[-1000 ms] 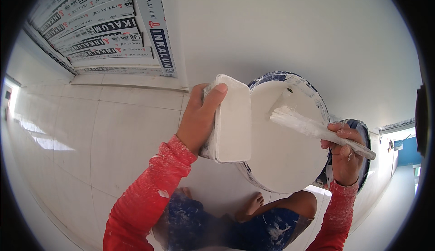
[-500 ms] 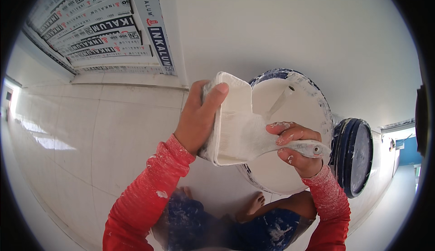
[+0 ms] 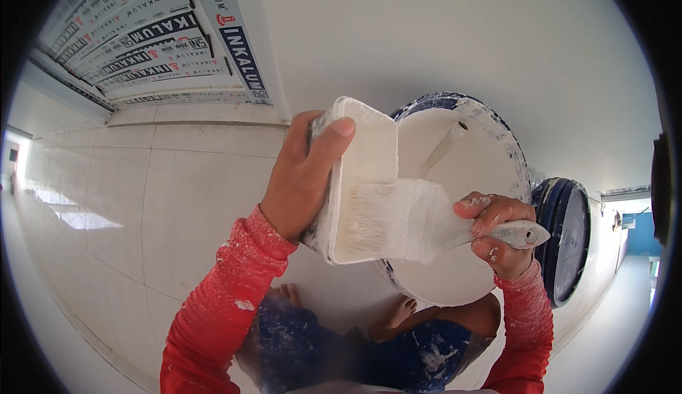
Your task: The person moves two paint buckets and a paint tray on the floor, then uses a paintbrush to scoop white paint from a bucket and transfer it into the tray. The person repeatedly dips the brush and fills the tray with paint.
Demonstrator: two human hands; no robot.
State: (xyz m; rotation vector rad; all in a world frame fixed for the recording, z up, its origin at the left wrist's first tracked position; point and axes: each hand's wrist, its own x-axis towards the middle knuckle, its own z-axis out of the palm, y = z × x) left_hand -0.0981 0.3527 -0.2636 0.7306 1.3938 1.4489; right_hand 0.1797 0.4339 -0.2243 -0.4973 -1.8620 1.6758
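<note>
My left hand [image 3: 305, 174] grips a white, paint-smeared rectangular tub [image 3: 375, 135] by its left wall, thumb over the rim, the opening tilted toward me. In my right hand [image 3: 499, 227] is a wide paintbrush [image 3: 426, 220] coated in white, its handle pointing right. The bristles lie over the tub's inside and right edge; whether they press on it I cannot tell. Behind and below both is a large bucket [image 3: 527, 159] with a dark blue, spattered rim. White paint [image 3: 490, 145] fills it, and a stick-like handle [image 3: 447, 142] pokes up out of the paint.
A dark blue lidded bucket [image 3: 565, 241] stands right of the open one, near the pale wall [image 3: 455, 31]. Film-wrapped panels [image 3: 142, 46] and a frame are at the upper left. Pale tiles [image 3: 192, 202] cover the floor. My bare feet [image 3: 401, 310] are below the bucket.
The brush has moved right, partly out of the tub, and more of its bristles show. My right hand has shifted right with it. The tub stays in my left hand, slightly turned.
</note>
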